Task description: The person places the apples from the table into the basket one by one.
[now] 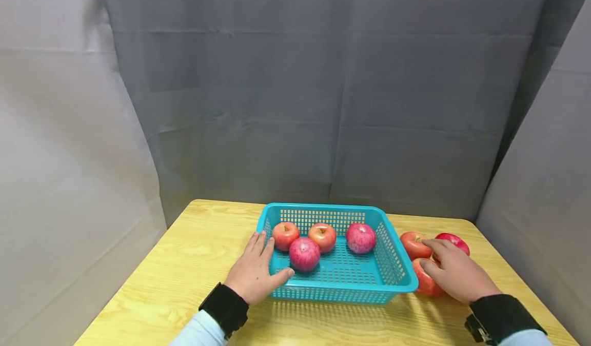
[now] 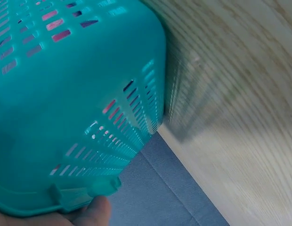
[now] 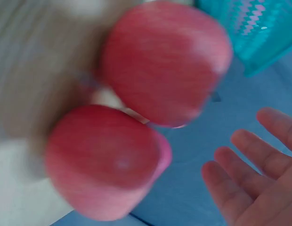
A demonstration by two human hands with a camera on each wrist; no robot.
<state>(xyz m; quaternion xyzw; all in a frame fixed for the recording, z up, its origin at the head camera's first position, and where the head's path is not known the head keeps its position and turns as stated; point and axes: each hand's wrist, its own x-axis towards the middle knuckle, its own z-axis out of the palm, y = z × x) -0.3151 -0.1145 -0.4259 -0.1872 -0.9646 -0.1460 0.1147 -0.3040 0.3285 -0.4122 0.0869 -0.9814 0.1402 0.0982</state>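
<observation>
A turquoise plastic basket point(image 1: 346, 287) with slotted walls holds several red apples point(image 1: 304, 254). My left hand point(image 1: 256, 274) rests on its left rim with fingers spread; in the left wrist view a fingertip point(image 2: 96, 212) shows at the rim. To the right of the basket my right hand point(image 1: 454, 271) is over a small group of apples, with nothing gripped. Around it are one apple point(image 1: 414, 245) at the back left, a redder apple point(image 1: 454, 242) behind, and another apple point(image 1: 427, 280) in front. In the right wrist view its fingers point(image 3: 252, 174) are extended, apart from the nearest apple point(image 3: 167, 63).
The basket and apples stand on a light wood-grain table point(image 1: 184, 264). A grey cloth point(image 1: 295, 105) hangs behind the table's far edge, with pale cloths on the left point(image 1: 69, 182) and right point(image 1: 545, 182).
</observation>
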